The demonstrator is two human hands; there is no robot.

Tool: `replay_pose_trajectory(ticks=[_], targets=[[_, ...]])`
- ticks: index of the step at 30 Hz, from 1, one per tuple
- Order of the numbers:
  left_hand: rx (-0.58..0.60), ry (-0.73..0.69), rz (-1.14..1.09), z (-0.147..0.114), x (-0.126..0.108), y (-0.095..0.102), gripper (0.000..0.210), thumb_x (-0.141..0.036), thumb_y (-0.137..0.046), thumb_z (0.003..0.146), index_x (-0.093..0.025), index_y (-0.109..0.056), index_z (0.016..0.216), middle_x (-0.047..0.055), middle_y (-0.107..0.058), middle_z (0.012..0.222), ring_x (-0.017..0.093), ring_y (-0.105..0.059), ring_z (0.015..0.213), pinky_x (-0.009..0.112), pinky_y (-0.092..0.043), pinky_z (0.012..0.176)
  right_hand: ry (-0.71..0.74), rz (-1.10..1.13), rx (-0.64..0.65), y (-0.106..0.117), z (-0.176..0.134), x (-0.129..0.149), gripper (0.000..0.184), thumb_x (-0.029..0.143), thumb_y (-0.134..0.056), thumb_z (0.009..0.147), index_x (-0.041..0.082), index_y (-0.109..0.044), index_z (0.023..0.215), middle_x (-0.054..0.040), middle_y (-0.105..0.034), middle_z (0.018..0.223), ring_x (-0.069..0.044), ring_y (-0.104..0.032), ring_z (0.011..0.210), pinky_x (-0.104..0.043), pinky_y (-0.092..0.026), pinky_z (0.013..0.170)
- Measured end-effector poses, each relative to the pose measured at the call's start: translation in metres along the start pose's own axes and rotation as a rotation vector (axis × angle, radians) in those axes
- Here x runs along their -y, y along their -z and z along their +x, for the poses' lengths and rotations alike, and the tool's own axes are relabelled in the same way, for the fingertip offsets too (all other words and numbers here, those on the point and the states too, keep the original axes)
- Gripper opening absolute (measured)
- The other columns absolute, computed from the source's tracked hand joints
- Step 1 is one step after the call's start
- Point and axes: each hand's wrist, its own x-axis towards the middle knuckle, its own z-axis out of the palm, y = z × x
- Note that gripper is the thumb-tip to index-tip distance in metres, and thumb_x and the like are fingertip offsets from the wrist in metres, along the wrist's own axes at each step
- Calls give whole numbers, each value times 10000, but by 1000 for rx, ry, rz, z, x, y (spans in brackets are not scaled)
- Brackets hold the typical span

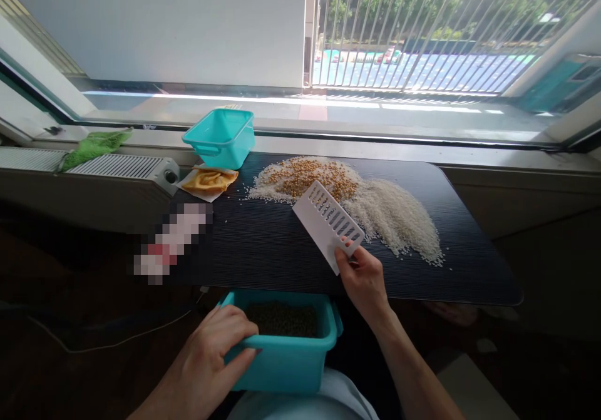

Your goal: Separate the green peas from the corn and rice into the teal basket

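In the head view, my left hand (213, 342) grips the near left rim of a teal plastic bin (286, 360) on my lap, thumb outside and fingers over the edge. Dark green grain (282, 318), too small to name, lies inside that bin. My right hand (364, 276) pinches the lower right end of a white slotted plastic scraper (323, 226), held tilted. The scraper's far slotted edge is at a pile of yellow corn-like kernels (319, 179) over white rice (399, 220) on the dark table. Whether it touches the grains, I cannot tell.
A second teal bin (223, 137) stands at the table's back left, with folded yellow food on white paper (210, 181) before it. A blurred-out item (176, 238) lies at the left edge. A radiator (131, 173) holds a green cloth (96, 146); windows (404, 44) rise behind.
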Motion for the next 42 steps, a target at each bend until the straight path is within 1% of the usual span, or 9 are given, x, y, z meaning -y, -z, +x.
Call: replay_pose_trajectory(ticks=[4, 7, 10, 17, 22, 29, 34, 38, 42], targets=[[2, -5, 5, 2, -1, 0, 140, -212, -541, 896, -232, -675, 864, 32, -650, 904, 205, -598, 895, 310, -512, 795, -53, -63, -112, 26, 1, -9, 347, 396, -592, 826, 160, -755, 1019, -89, -788, 889, -212, -716, 644, -290, -572, 579], [-6, -15, 6, 3, -4, 0, 134, -210, -555, 884, -233, -684, 860, 33, -661, 901, 207, -605, 890, 311, -520, 792, -49, -139, -184, 41, 4, -12, 319, 416, -604, 816, 166, -762, 936, -82, -782, 801, -221, -715, 635, -298, -565, 602], [5, -7, 9, 3, -6, 0, 135, -222, -557, 891, -239, -688, 864, 33, -667, 917, 207, -612, 898, 308, -527, 793, -29, -196, -233, 50, 8, -15, 294, 421, -607, 813, 180, -760, 885, -69, -771, 739, -227, -714, 634, -308, -561, 632], [79, 13, 47, 6, -1, -2, 138, -262, -532, 930, -246, -665, 895, 32, -650, 958, 210, -601, 943, 329, -514, 847, -40, -281, -283, 65, 14, -21, 267, 413, -601, 805, 192, -749, 832, -76, -764, 724, -230, -708, 608, -312, -552, 622], [106, 21, 44, 8, -2, -3, 130, -253, -529, 927, -246, -656, 897, 30, -643, 973, 213, -593, 959, 333, -504, 846, -4, -248, -248, 60, 21, -22, 307, 405, -590, 815, 173, -756, 928, -93, -786, 842, -225, -726, 655, -307, -571, 637], [70, 20, 21, 11, -16, -3, 172, -249, -499, 939, -232, -656, 868, 30, -659, 932, 208, -598, 921, 342, -491, 847, 52, -222, -173, 50, 21, -22, 300, 394, -590, 851, 180, -750, 987, -98, -790, 892, -207, -718, 619, -304, -581, 622], [25, 7, 1, 14, -18, -5, 170, -188, -512, 908, -222, -666, 847, 35, -665, 914, 209, -596, 916, 328, -495, 825, 102, -219, -107, 48, 20, -21, 267, 346, -583, 853, 205, -756, 999, -84, -783, 1022, -201, -729, 698, -295, -595, 644], [4, -7, -5, 15, -19, -6, 158, -190, -529, 901, -215, -675, 845, 39, -667, 903, 208, -597, 900, 325, -497, 815, 148, -228, -71, 50, 16, -20, 245, 320, -587, 844, 224, -762, 986, -63, -786, 1015, -202, -733, 709, -292, -598, 629], [11, -23, -13, 15, -20, -6, 166, -204, -527, 912, -209, -675, 836, 40, -667, 888, 206, -599, 889, 326, -499, 806, 217, -235, -21, 54, 10, -19, 226, 289, -580, 857, 242, -758, 989, -49, -787, 1005, -219, -745, 804, -298, -603, 666]])
